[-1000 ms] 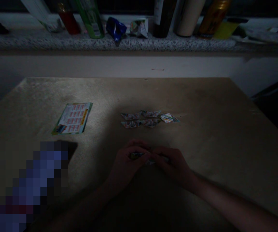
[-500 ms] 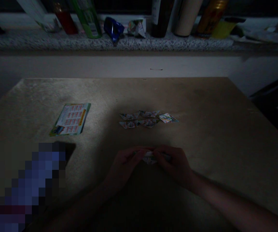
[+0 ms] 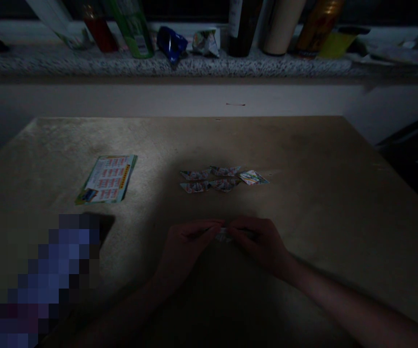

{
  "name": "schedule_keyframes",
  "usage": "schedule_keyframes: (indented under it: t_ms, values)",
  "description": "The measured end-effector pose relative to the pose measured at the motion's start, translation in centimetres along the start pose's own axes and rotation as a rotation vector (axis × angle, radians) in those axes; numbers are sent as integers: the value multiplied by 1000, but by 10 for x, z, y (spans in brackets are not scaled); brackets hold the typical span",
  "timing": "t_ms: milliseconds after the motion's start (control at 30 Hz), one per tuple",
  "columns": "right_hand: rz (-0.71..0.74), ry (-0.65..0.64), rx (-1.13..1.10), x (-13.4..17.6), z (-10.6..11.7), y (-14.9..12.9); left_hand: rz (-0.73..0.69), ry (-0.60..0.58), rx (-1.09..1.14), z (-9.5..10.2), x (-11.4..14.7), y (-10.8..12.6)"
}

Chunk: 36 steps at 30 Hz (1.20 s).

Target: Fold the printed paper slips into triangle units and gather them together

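Observation:
Between my two hands, low over the table's near middle, is a small folded piece of printed paper (image 3: pixel 223 236). My left hand (image 3: pixel 190 239) is closed, pinching its left part between thumb and fingers. On the other side my right hand (image 3: pixel 258 237) grips it the same way, fingers curled. Both hands cover most of the paper, so its full shape is hidden. Just beyond them lie several folded paper pieces (image 3: pixel 224 185), boat-like and printed, set close together in two rows. At their right end sits a diamond-shaped folded paper (image 3: pixel 254 178).
A stack of printed calendar cards (image 3: pixel 107 180) lies on the table (image 3: pixel 303 145) to the left. A pixelated object (image 3: pixel 56 270) fills the lower left. Behind, a granite sill (image 3: pixel 194 65) carries a green bottle (image 3: pixel 132 31), a blue crumpled wrapper (image 3: pixel 171 43) and other bottles.
My left hand has shifted slightly left and its fingers look straighter. Less of the folded paper shows between my hands. The pieces on the table stay where they were.

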State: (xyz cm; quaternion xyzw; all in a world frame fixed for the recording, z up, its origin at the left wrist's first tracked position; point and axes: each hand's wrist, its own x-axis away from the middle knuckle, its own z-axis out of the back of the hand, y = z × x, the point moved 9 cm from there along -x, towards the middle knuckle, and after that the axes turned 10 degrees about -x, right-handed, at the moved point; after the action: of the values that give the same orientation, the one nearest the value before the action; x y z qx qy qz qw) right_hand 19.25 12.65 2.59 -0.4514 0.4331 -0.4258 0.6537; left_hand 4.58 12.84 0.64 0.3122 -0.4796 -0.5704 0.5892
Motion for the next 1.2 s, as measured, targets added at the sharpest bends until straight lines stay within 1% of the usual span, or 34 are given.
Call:
schedule_keyframes:
  t_ms: [67,133,233,300,400,533,567,633,700,767,833,933,1033,1100,1200]
  values:
    - [-14,23,1,0,2,1,22,21,0,2,0,-2]
    - [-14,49,12,1,4,0,42,18,-10,2,0,-3]
    - [0,62,25,2,6,-4,57,17,-32,2,2,-3]
    - [-8,57,18,2,5,-5,79,42,-33,4,4,-5]
    - [-84,60,-28,2,6,2,105,98,-19,10,4,-8]
    - [-214,105,-80,0,10,16,90,142,0,15,0,-7]
    - [-230,108,-94,0,11,18,84,133,5,15,-1,-6]
    - [-241,95,-124,0,9,20,68,79,20,11,-2,-4]
    - [-241,57,-152,0,5,20,62,9,13,4,-2,-4]
    - [-237,24,-173,1,1,20,66,-26,-23,1,-1,-5]
    - [-244,24,-182,3,0,20,63,-21,-58,1,-1,-7]
    - [-245,57,-183,3,3,20,54,17,-53,3,-1,-7]
    - [-204,57,-177,1,5,16,64,50,-62,7,-1,-7]
    - [-177,58,-169,0,7,14,65,41,-67,7,-2,-6]
    - [-177,88,-158,0,10,15,52,-30,-32,2,-3,-4]
